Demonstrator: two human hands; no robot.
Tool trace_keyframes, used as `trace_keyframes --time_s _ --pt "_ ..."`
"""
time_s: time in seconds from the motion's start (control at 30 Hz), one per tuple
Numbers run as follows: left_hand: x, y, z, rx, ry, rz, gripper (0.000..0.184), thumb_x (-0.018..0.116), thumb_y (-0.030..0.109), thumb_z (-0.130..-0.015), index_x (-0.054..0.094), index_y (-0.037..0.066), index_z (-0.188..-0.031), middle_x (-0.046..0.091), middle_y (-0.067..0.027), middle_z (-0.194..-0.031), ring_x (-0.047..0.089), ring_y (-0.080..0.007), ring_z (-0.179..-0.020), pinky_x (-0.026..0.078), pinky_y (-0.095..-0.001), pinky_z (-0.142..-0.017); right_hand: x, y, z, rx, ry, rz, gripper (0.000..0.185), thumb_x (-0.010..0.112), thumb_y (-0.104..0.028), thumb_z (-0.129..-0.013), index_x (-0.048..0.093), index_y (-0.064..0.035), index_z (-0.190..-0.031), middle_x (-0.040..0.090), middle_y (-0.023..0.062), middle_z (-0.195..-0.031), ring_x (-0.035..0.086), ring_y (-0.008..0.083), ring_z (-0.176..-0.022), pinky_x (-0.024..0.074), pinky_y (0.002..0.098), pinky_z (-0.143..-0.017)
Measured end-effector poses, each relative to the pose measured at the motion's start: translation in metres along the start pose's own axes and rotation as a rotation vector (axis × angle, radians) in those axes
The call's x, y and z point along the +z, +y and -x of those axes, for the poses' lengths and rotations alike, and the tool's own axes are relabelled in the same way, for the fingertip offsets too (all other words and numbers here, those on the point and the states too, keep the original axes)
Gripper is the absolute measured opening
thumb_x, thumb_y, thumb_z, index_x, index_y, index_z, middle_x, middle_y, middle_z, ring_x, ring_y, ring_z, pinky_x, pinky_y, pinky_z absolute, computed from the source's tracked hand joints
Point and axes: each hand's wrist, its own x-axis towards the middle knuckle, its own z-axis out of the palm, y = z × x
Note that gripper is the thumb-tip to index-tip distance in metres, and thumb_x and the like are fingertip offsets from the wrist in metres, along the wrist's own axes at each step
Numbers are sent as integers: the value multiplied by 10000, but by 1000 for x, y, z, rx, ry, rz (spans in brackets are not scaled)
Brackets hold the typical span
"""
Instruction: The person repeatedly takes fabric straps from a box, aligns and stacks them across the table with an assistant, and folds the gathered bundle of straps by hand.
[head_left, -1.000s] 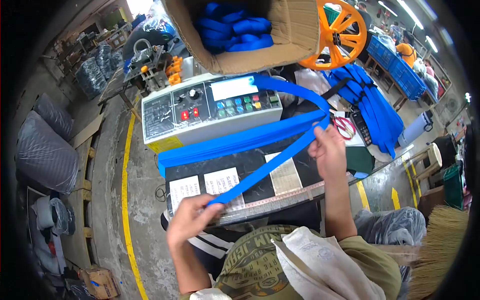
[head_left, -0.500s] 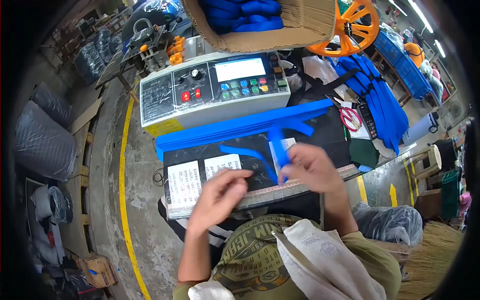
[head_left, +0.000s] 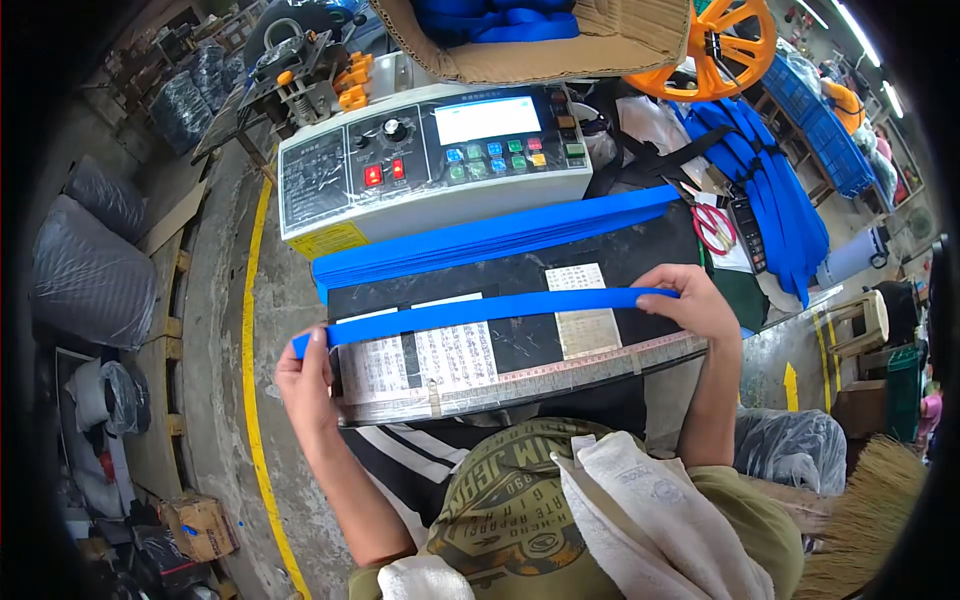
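A blue webbing strap [head_left: 520, 304] is stretched between my two hands, above the black board [head_left: 520, 350]. My left hand [head_left: 308, 378] pinches its left end, just past the board's left edge. At the other end, my right hand [head_left: 690, 302] grips the strap between thumb and fingers. Behind it lies a stack of blue straps [head_left: 480, 240], long and flat, along the board's far edge. Printed paper sheets [head_left: 455, 352] are fixed to the board under the held strap. A measuring tape [head_left: 560, 373] runs along the near edge.
Beyond the straps stands a white control machine [head_left: 430, 160] with lit red switches. Above it is a cardboard box [head_left: 600, 50] holding blue webbing. To the right are red-handled scissors [head_left: 712, 228], a black calculator [head_left: 746, 235] and a blue strap bundle [head_left: 775, 200].
My hands have moved apart, left hand leftward and right hand rightward. The strap, which hung loosely from my right hand with loose pieces near it, is now drawn out straight between both hands.
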Motion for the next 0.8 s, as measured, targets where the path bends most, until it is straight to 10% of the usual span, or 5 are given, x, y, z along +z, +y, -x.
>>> trace_keyframes --time_s 0.27,0.37,0.63,0.73,0.8 --pt "-17 -13 2 22 -31 -267 138 812 114 -1067 785 -18 -1036 660 43 -853 588 -57 -793 471 -239 -744 -18 25 -8 29 188 362 348 928 -92 -878 828 -13 -1202 814 56 -1037 724 120 -959 574 324 -861" --pt "13 19 20 182 -147 -103 118 834 98 -1029 784 -9 -1029 682 2 -936 614 -91 -865 488 -268 -793 15 -17 -3 -583 360 826 406 946 -96 -849 830 -56 -1236 779 82 -1111 714 181 -1009 563 347 -877" --pt "144 78 77 821 -632 31 189 851 123 -1009 760 -10 -1107 708 -176 -1340 686 -194 -1117 552 -330 -952 124 -126 -3 -828 -130 479 250 918 -145 -914 804 -64 -1122 754 71 -966 705 189 -807 549 336 -756" --pt "152 68 105 -49 -784 496 134 784 121 -1089 755 -5 -1121 770 -133 -1219 726 -159 -1022 590 -320 -889 117 -129 -11 -864 295 131 142 888 -116 -969 776 -46 -1022 718 10 -814 607 82 -654 451 262 -618" --pt "137 59 96 -8 -819 303 120 751 113 -1114 752 -6 -1129 786 -100 -1135 731 -140 -971 601 -314 -866 80 -109 -17 -627 423 -87 146 885 -133 -990 761 -59 -1008 706 -30 -836 542 27 -669 394 196 -617"
